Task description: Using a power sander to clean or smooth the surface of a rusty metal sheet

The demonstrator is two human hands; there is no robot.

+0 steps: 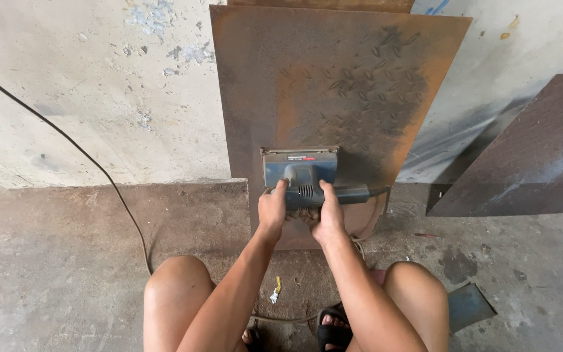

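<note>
1 narrow label strip (301, 157), pale with a red patch, along the blue sander's (301, 173) top edge

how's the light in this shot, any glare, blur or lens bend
Head view: soft, even daylight, no hard glare; the rusty steel plate looks matte. Faint shadows under the left hand and right hand on the blue sander. Focus is sharp, no visible motion blur. Wide-angle distortion bows the black cable and stretches the knees at the bottom edge.
</note>
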